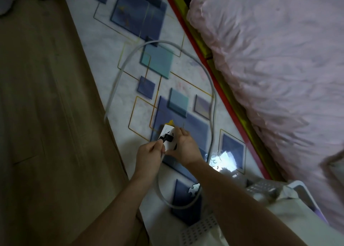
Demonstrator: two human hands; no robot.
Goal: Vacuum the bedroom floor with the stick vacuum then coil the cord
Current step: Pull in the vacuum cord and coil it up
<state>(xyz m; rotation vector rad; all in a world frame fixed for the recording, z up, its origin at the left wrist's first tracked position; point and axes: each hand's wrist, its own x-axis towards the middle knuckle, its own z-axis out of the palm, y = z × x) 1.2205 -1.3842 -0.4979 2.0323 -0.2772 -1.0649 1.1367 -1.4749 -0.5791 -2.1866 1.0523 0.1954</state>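
Left hand [149, 156] pinched black plug [166, 138] | right hand [183, 147] gripped white socket block [167, 132], beside plug | advice: pull plug straight, brace block, spare cord [212, 100].

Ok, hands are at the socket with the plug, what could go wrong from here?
The left hand pinches the black plug close to the white socket, so fingers may slip toward the prongs. The grey cord loops wide across the patterned mat; it could catch a foot.
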